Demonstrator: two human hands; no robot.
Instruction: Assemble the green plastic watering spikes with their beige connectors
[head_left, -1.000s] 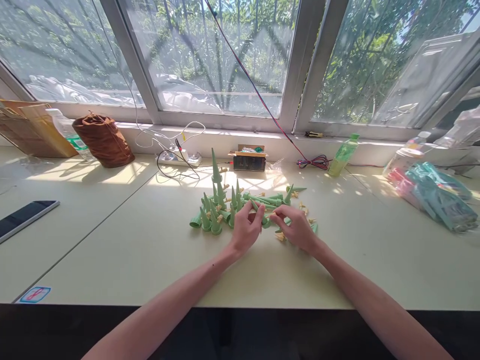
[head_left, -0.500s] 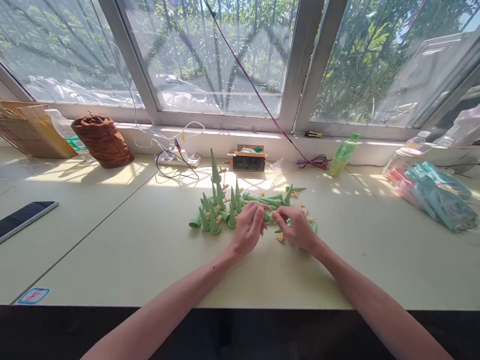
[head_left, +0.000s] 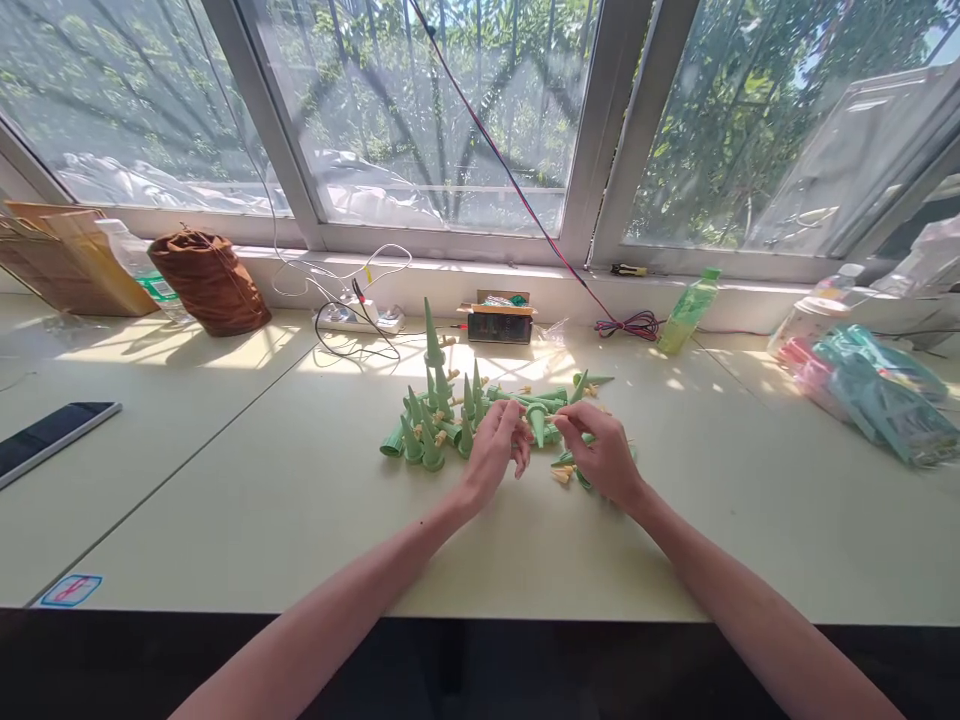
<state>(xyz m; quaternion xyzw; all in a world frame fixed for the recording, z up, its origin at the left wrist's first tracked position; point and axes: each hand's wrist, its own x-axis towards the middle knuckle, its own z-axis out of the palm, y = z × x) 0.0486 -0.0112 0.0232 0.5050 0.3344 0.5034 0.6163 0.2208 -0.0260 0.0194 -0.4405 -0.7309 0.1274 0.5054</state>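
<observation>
A green plastic cone spike [head_left: 537, 424] hangs point down between my two hands. On its left side, my left hand [head_left: 491, 455] is closed, thumb and forefinger pinched at the spike's wide end. My right hand [head_left: 606, 455] pinches a small pale yellow piece [head_left: 553, 417] against the spike's right side. Left of my hands stand several more green cone spikes [head_left: 432, 445], some with yellow pieces on their sides. Green ribbed tubes [head_left: 555, 396] lie behind my fingers. Loose yellow pieces [head_left: 561, 476] rest on the table by my right hand.
At the back stand a small box with a dark front [head_left: 499, 325], a power strip [head_left: 360, 315] with cables and a green bottle [head_left: 688, 312]. A brown drawstring bag [head_left: 210, 285] and a phone [head_left: 52, 438] are on the left. Plastic packets [head_left: 877, 390] lie on the right.
The green spike, mostly hidden before, now shows point down between my hands. My right hand has shifted slightly right, and the gap between the hands is a little wider.
</observation>
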